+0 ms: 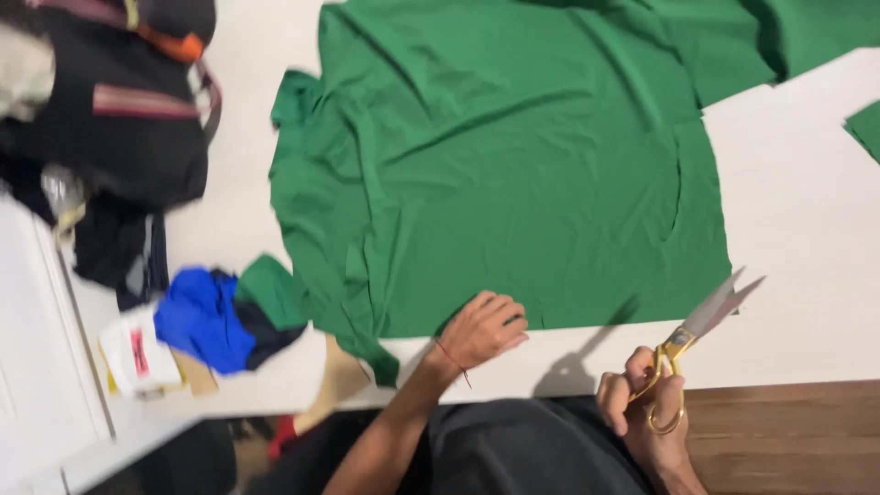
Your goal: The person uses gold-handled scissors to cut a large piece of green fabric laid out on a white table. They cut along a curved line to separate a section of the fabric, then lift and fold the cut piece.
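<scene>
Green fabric [513, 174]: a large sheet is spread over the white table [807, 275], rumpled and folded at its left side, flatter toward the right; its near edge runs parallel to the table's front edge, just inside it.
Left hand [481, 330]: it is laid palm-down on the near edge of the cloth, fingers curled and lightly spread; the cloth is pressed rather than gripped. A thin red thread is seen at the wrist.
Right hand [642, 403]: it is closed through the gold loops of the scissors [692, 335], held off the table in front of the edge.
Scissor blades: they are parted a little and pointed up and right, close to the cloth's near right corner but not touching it.
Cloth scraps [229, 316]: blue, dark and green pieces are heaped at the left, near the fabric's folded corner.
Dark garments [119, 119]: a blurred pile is seen at far left, well apart from the hands.
Green offcut [866, 128]: a small piece lies at the right edge of the table.
Risk: a cut could be pulled crooked by the wrinkles, since only one spot is pinned; a folded layer on the left could be caught unseen; the left fingers lie on the edge where the blades could reach.
</scene>
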